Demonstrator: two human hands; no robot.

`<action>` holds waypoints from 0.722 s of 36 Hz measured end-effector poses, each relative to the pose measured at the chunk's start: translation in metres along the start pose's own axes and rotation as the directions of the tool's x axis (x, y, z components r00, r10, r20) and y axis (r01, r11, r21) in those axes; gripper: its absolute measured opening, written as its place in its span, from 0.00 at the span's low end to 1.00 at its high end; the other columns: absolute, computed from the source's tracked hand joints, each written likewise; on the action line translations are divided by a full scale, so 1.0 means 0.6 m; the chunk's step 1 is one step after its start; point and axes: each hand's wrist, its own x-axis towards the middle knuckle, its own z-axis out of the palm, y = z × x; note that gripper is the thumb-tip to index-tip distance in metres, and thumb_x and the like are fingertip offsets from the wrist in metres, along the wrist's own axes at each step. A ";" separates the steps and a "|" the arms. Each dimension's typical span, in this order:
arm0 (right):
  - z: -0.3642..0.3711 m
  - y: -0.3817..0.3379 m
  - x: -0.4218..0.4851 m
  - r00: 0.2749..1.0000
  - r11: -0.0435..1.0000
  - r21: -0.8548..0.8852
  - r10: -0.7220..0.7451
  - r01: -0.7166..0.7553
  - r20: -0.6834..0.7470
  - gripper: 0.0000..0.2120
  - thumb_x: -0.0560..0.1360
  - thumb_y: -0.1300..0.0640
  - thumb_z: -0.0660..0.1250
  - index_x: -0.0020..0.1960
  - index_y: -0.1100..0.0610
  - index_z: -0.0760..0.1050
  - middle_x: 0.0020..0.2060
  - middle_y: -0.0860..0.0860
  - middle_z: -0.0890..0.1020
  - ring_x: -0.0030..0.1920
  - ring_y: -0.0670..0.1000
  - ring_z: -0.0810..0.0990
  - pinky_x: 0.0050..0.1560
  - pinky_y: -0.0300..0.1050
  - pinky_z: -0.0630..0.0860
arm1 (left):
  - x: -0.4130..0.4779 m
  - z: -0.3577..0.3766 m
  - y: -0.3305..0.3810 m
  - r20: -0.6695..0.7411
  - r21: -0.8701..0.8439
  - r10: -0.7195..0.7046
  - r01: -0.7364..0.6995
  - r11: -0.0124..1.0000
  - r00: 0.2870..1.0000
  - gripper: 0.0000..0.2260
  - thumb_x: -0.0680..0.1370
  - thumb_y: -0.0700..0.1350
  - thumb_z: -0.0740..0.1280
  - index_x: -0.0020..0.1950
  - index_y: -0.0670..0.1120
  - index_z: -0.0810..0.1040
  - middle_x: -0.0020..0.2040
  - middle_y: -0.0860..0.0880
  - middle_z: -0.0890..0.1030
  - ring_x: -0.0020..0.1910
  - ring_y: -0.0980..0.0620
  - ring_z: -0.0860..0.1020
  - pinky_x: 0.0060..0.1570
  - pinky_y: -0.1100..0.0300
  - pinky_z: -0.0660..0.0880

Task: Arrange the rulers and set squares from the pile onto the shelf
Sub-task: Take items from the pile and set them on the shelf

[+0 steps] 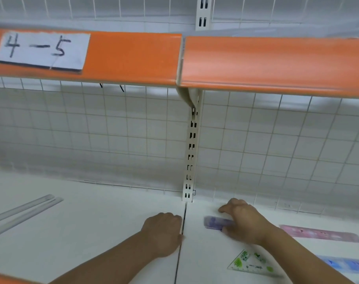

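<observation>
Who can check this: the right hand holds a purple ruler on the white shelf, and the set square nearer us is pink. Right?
Not quite. In the head view the set square is green, not pink. The rest holds: the right hand holds the purple ruler on the white shelf.

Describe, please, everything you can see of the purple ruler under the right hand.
The purple plastic ruler lies flat on the white shelf, just right of the board seam, running left to right. Only its blurred left end shows, markings unreadable. The right hand covers the rest, thumb against the near edge, fingers curled over the far edge.
</observation>
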 end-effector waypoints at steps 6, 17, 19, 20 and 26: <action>-0.004 -0.084 0.028 0.989 0.989 0.033 -0.145 0.146 -0.043 0.21 0.77 0.50 0.63 0.69 0.50 0.69 0.63 0.48 0.71 0.66 0.49 0.67 0.66 0.39 0.63 | -0.019 0.005 -0.046 -0.007 0.002 -0.020 0.020 1.000 1.000 0.20 0.81 0.53 0.56 0.69 0.44 0.68 0.64 0.45 0.73 0.63 0.45 0.72 0.59 0.53 0.70; 0.028 -0.300 0.119 0.931 0.931 0.030 -0.365 0.365 0.016 0.19 0.76 0.49 0.64 0.66 0.49 0.72 0.61 0.49 0.73 0.64 0.50 0.69 0.65 0.43 0.66 | -0.099 0.003 -0.238 -0.010 -0.011 -0.182 0.182 0.983 0.983 0.19 0.82 0.53 0.55 0.69 0.45 0.67 0.64 0.45 0.73 0.64 0.45 0.71 0.58 0.52 0.70; 0.035 -0.341 0.137 0.920 0.920 0.030 -0.392 0.391 0.021 0.19 0.76 0.49 0.64 0.66 0.49 0.72 0.61 0.49 0.73 0.64 0.51 0.70 0.64 0.43 0.66 | -0.116 0.007 -0.284 -0.013 -0.020 -0.222 0.222 0.975 0.975 0.20 0.82 0.54 0.55 0.70 0.45 0.67 0.65 0.46 0.72 0.65 0.46 0.71 0.59 0.52 0.70; 0.038 -0.362 0.146 0.915 0.915 0.030 -0.403 0.403 0.025 0.19 0.76 0.49 0.64 0.66 0.49 0.72 0.61 0.49 0.73 0.64 0.51 0.70 0.64 0.43 0.66 | -0.125 0.010 -0.307 -0.013 -0.023 -0.240 0.240 0.971 0.971 0.20 0.82 0.54 0.55 0.70 0.46 0.67 0.65 0.46 0.72 0.65 0.46 0.71 0.60 0.52 0.70; 0.058 -0.488 0.199 0.888 0.889 0.046 -0.457 0.455 0.044 0.18 0.77 0.50 0.63 0.67 0.50 0.72 0.62 0.50 0.73 0.65 0.51 0.69 0.65 0.43 0.65 | -0.176 0.017 -0.436 -0.036 -0.052 -0.322 0.320 0.946 0.946 0.20 0.81 0.55 0.56 0.69 0.46 0.68 0.65 0.46 0.73 0.64 0.47 0.72 0.59 0.54 0.71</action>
